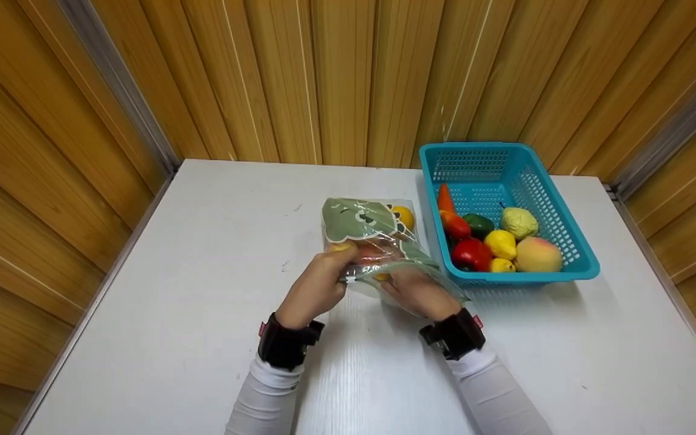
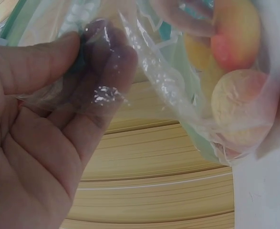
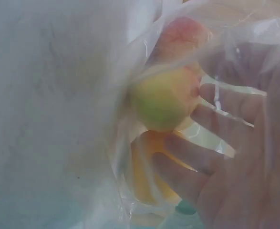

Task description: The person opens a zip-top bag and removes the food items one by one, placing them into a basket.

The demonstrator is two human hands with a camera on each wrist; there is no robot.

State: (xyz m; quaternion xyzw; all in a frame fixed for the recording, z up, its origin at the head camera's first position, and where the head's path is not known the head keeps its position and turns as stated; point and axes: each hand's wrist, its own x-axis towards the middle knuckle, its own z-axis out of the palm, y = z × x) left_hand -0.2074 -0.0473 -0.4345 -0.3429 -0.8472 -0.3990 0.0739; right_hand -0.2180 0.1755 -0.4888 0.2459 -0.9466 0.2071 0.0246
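A clear zip bag [image 1: 354, 220] with a green cartoon print lies on the white table, its mouth toward me. My left hand [image 1: 318, 278] pinches the bag's edge at the left of the mouth, thumb against fingers. Through the mouth, my right hand [image 1: 423, 295] reaches inside. In the right wrist view its fingers are nearly straight, with tips at a yellow-green and red fruit [image 3: 161, 100] and an orange-coloured fruit [image 3: 149, 167]. The left wrist view shows a wrinkled peach-like fruit [image 2: 244, 107] low in the bag. An orange round fruit [image 1: 404, 216] shows at the bag's far right.
Close to the bag's right stands a teal plastic basket [image 1: 511, 278]. It holds a carrot [image 1: 443, 198], a red pepper or tomato [image 1: 472, 254], lemons [image 1: 501, 243], a peach [image 1: 538, 255], a pale green fruit [image 1: 518, 222] and others. Wood-patterned panels [image 1: 342, 78] enclose the table's back and sides.
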